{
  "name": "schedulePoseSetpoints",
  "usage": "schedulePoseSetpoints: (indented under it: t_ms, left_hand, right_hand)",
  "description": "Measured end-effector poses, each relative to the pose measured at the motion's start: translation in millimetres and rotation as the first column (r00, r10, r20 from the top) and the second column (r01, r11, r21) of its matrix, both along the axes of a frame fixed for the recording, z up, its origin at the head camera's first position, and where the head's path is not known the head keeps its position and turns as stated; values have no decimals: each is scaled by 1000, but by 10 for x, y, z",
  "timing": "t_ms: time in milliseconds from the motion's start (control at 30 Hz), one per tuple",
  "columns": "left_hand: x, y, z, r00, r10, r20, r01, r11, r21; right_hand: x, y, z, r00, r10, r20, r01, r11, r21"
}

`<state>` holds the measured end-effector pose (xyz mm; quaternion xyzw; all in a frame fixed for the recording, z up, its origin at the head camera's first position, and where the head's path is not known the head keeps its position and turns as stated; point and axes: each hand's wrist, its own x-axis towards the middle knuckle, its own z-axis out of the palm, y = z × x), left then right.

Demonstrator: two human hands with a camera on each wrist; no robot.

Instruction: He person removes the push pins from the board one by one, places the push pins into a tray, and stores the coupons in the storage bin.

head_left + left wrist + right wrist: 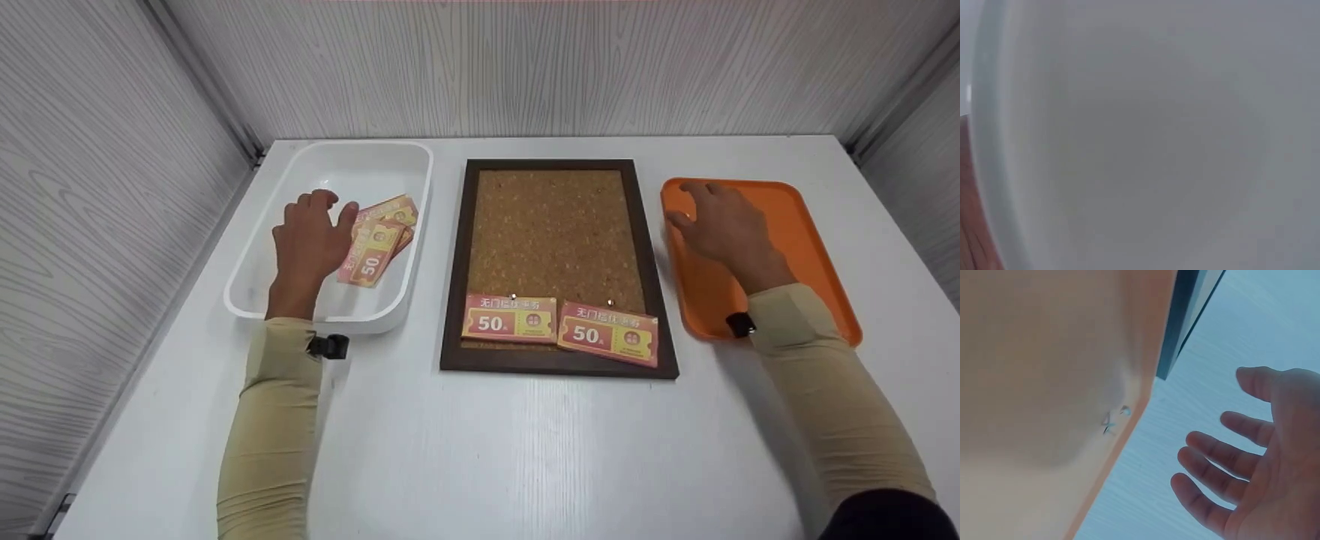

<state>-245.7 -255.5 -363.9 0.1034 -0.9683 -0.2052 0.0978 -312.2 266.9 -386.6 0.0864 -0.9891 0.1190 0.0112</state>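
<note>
My left hand (311,236) is over the white bin (424,187), fingers loosely bent, thumb apart and holding nothing visible. Several pink and yellow coupons (373,255) lie overlapped in the bin, beside the thumb. The left wrist view shows mostly blurred bin wall (1022,140). Above the left part of the orange tray (799,232) is my right hand (724,229), its fingers spread and slightly bent with nothing between them. Small metallic pins (1108,422) lie near a tray edge in the right wrist view.
Between bin and tray lies a cork board (555,232) in a dark frame. Along its lower edge are a left coupon (510,319) and a tilted right coupon (609,335), each with a pin at its top edge. Pale panels (450,67) enclose the white table (480,442).
</note>
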Motion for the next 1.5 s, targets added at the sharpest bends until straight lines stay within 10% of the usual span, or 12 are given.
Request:
schedulePoseSetpoints:
  t_ms: [633,1033,1500]
  left_hand:
    - [50,374,33,983,-166,-84,164,986,-31]
    - [109,591,45,951,-268,-154,255,962,-96]
    - [198,799,35,946,-304,-112,291,949,-119]
  right_hand:
    - [168,-415,34,984,164,-67,-161,986,50]
    - [253,-678,26,931,283,-232,-269,959,93]
    - [431,-960,9,931,322,-172,-313,947,77]
